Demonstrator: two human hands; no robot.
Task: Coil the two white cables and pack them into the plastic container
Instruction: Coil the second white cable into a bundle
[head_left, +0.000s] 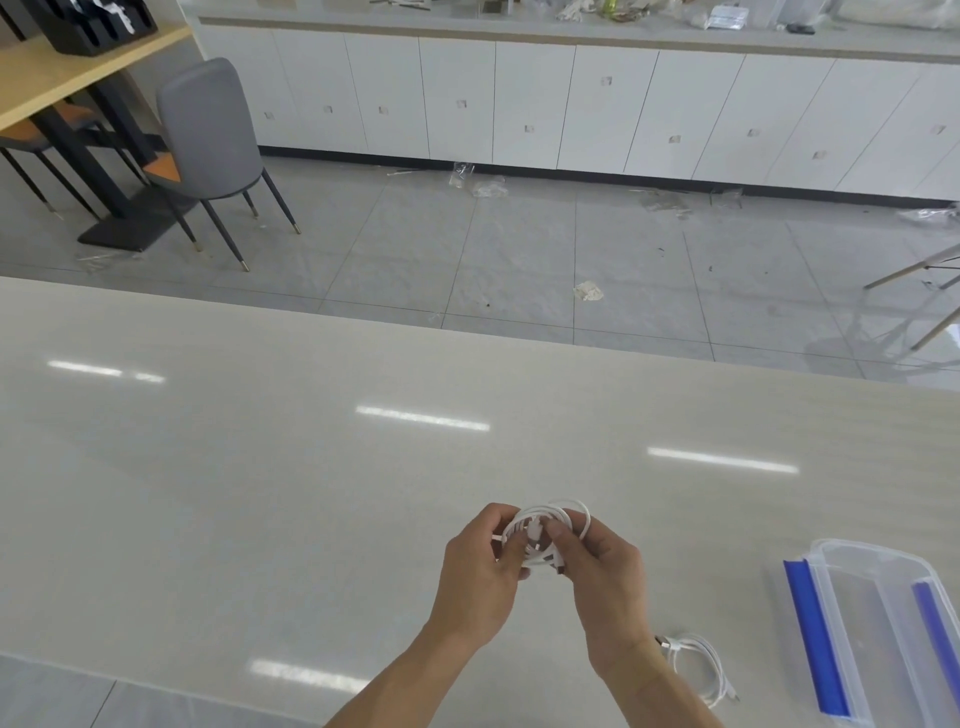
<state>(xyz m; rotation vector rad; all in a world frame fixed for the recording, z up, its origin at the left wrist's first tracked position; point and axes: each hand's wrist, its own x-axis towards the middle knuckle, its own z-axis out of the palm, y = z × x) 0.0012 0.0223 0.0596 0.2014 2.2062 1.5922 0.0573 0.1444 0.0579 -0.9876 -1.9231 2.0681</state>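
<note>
Container (878, 623) right of cable (698, 667) on table (260, 467).

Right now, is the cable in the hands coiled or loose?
Coiled: the held cable forms tight loops, pinched between the left hand and right hand above the table.

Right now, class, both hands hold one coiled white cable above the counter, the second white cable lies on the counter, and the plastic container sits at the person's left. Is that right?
Not quite. The plastic container sits at the person's right, not left, as the head view shows. The rest stands: the left hand and right hand hold one coiled white cable, and the second white cable lies on the counter.
</note>
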